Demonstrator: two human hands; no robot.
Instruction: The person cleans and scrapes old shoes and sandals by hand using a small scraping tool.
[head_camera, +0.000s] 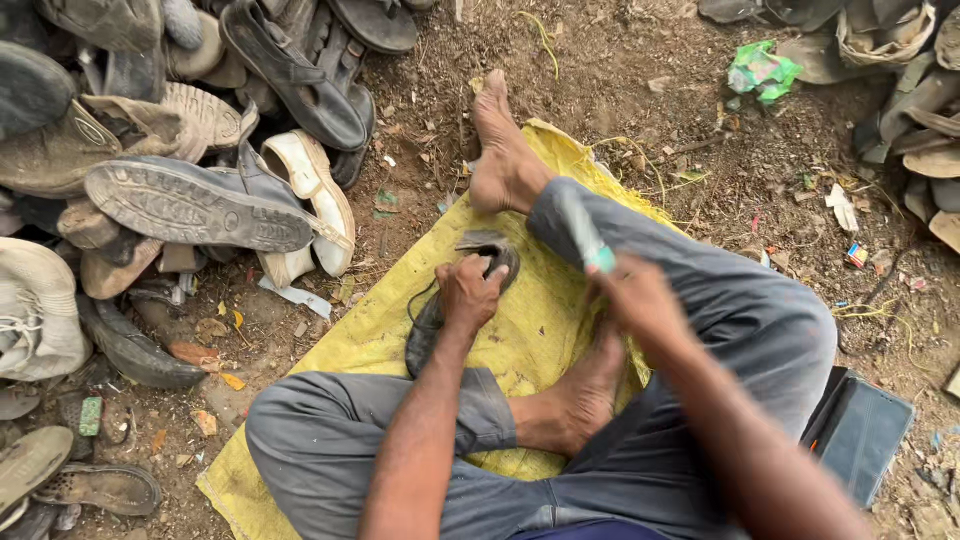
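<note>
While we sit barefoot and cross-legged on the yellow sack spread over the dirt ground, our left hand is closed on the dark shoe, pressing it down against the sack near its middle; the shoe lies lengthwise just ahead of our left knee, its toe end pointing toward our outstretched foot at the sack's far edge; our right hand, raised above the sack's right half, is gripped around a slim whitish tool with a teal tip, blurred in motion so we cannot tell its kind; the tool is clear of the shoe, not touching it. As far as we can judge, the work on this shoe is under way but unfinished; the upper near its opening looks loose or lifted under our fingers, and we see no fresh stitching or glue line, though the shoe is too dark and too covered by the hand to be sure. Left of the sack, a heap of worn shoes and sandals stands piled high, which suggests plenty is left; no separate finished pile shows. Right of the sack, a flat dark case lies on the ground, and beyond the sack's far corner sits a crumpled green wrapper.
</note>
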